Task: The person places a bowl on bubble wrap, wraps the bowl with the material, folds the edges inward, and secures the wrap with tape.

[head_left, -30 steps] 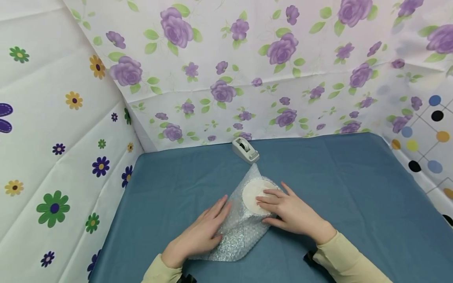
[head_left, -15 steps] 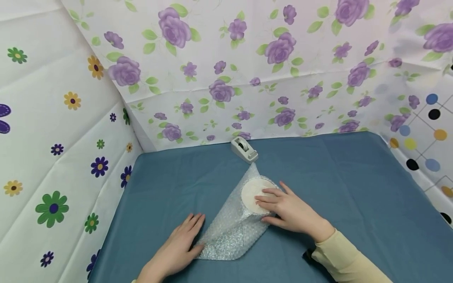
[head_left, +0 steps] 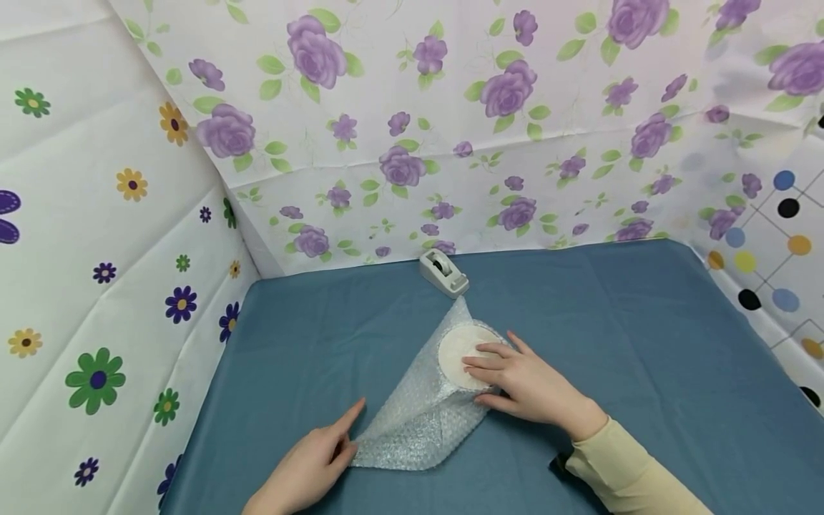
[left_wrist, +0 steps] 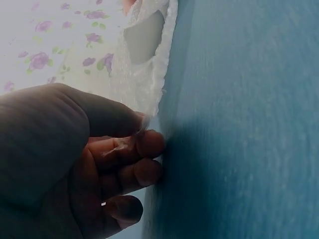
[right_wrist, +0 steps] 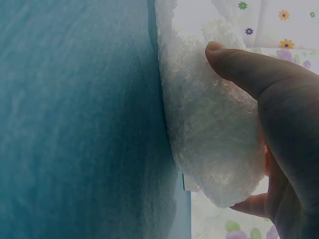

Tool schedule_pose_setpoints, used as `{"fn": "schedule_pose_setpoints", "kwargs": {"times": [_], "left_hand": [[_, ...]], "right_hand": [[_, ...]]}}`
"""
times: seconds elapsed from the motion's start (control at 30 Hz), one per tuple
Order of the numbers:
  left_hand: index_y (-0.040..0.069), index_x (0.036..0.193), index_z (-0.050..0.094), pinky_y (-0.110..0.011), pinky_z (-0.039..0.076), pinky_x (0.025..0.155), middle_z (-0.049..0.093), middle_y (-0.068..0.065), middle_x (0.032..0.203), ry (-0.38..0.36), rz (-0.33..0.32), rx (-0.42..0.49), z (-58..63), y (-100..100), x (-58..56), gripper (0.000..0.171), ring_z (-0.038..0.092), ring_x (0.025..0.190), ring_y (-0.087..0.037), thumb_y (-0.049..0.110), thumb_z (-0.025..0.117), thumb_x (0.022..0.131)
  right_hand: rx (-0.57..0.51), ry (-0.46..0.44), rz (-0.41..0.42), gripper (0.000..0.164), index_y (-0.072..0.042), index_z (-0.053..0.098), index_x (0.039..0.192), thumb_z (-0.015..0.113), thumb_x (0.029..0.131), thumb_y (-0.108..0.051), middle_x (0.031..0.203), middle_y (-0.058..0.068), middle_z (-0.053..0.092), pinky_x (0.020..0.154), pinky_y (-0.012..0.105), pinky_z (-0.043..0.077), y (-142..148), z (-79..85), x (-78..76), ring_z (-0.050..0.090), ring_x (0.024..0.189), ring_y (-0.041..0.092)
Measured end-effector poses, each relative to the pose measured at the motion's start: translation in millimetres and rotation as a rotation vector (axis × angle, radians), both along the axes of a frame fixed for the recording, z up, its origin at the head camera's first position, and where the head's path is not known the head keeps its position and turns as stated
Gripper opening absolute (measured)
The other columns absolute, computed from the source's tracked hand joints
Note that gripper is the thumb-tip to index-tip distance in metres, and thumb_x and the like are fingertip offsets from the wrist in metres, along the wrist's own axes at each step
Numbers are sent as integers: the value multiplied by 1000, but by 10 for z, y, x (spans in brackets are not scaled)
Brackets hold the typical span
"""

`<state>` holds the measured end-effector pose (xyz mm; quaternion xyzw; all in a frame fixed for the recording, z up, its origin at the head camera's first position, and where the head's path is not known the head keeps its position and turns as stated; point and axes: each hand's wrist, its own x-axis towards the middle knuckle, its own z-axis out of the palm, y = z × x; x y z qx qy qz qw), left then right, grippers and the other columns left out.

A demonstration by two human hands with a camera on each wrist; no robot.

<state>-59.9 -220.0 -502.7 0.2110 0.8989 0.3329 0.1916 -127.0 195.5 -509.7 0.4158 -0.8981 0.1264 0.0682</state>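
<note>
A sheet of bubble wrap lies on the blue cloth, folded around a round object with a flat white circular face turned up. What kind of object it is, I cannot tell. My left hand pinches the near left corner of the wrap between thumb and fingers, its index finger stretched forward; the left wrist view shows the wrap's tip at the thumb. Fingers spread, my right hand rests on the white face and the wrap's right side. In the right wrist view the thumb lies against the bubble wrap.
A white tape dispenser stands just beyond the wrap's far tip. Blue cloth covers the table. Flowered sheets hang at the back and left, and a dotted one on the right.
My left hand has slid off the wrap toward the near left and now pinches its corner. The right hand has stayed on the white face.
</note>
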Motion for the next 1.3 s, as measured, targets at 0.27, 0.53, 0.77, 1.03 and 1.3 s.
{"fn": "schedule_pose_setpoints", "kwargs": {"times": [0.27,0.53,0.77,1.03,1.3], "left_hand": [[11,170,31,-27,44,51,61,13,72,-22,-19,26,-16,-80,11,69,48,51,-6,14,64,109],[12,172,26,-25,48,57,61,13,73,-32,-82,101,4,-140,15,72,50,55,-3,12,62,110],[15,156,58,-22,49,57,59,7,73,-58,-151,303,-82,-243,-18,47,44,57,1,13,63,110],[10,135,76,-28,57,66,77,0,99,-78,-165,406,-114,-319,-35,31,64,75,-6,13,72,105],[10,134,76,-31,61,77,78,-2,116,6,-233,403,-99,-311,-67,37,72,97,-13,0,75,98]], "right_hand": [[-3,18,6,54,-19,68,148,71,103,-49,153,-4,61,118,75,29,-13,3,2,51,147,29],[-7,15,3,54,-19,67,148,70,104,-50,152,-4,62,118,75,29,-3,-12,7,51,146,28],[-10,13,0,54,-20,67,149,70,104,-50,152,-5,62,118,74,28,3,-12,2,51,146,28],[-26,6,3,54,-21,68,148,70,104,-51,151,-5,63,119,74,28,-3,-27,3,51,146,28],[-27,8,2,53,-21,68,148,70,103,-50,151,-5,63,119,73,29,-5,-21,-3,51,146,28]]}}
